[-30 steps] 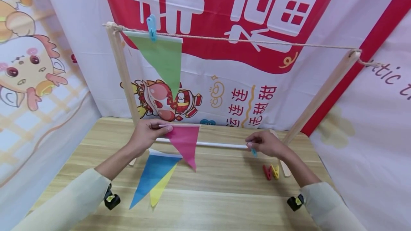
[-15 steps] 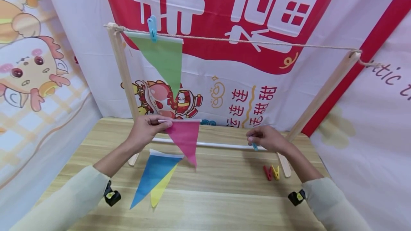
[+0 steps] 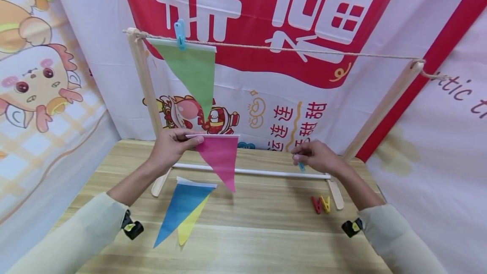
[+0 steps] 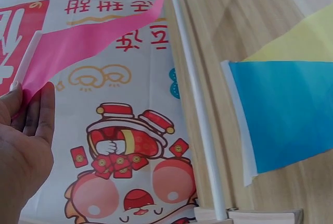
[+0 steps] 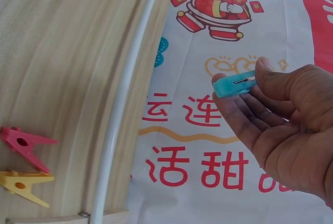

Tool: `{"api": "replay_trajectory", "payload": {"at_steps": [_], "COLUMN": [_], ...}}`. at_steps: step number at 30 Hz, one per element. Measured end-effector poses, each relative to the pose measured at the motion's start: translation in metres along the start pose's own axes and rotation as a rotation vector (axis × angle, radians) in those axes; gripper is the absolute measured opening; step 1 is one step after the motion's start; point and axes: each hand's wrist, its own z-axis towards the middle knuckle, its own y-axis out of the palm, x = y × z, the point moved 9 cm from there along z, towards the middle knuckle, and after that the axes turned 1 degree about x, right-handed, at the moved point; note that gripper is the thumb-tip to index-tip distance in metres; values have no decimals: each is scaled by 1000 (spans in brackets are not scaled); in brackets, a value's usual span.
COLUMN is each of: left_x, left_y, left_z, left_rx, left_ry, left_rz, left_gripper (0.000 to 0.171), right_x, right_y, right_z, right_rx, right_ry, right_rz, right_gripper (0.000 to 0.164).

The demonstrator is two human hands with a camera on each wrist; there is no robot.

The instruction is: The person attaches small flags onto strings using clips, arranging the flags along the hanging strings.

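Note:
My left hand pinches a pink triangular pennant by the left end of its white top edge, its point hanging down over the table. My right hand holds a light blue clothespin between thumb and fingers, raised near the right post. Above both hands a twine line runs between two wooden posts. On it, toward the left, a green pennant hangs from a blue clothespin. A blue pennant lies on the table, partly over a yellow pennant.
A red clothespin and a yellow clothespin lie at the right by the post's foot. A white rod joins the two posts low over the wooden table. A printed cloth hangs behind.
My left hand has risen with the pink pennant, away from the table. The right hand has also lifted a little, still holding the blue clothespin.

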Motion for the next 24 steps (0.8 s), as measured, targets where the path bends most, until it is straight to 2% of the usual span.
{"api": "replay_trajectory", "payload": {"at_steps": [4, 15, 24], "left_x": [8, 24, 35], "left_y": [0, -2, -6], "left_z": [1, 3, 8], "left_rx": [-4, -15, 2], "left_ry": [35, 73, 86], "left_rz": [-19, -83, -131], "left_gripper": [29, 15, 21], "right_x": [-3, -13, -21], "right_y": [-3, -8, -16], "right_z": [1, 2, 4], "right_rx": [5, 9, 25], "right_ry": [9, -21, -35], "right_rz": [1, 21, -10], "right_gripper": [29, 27, 25]}}
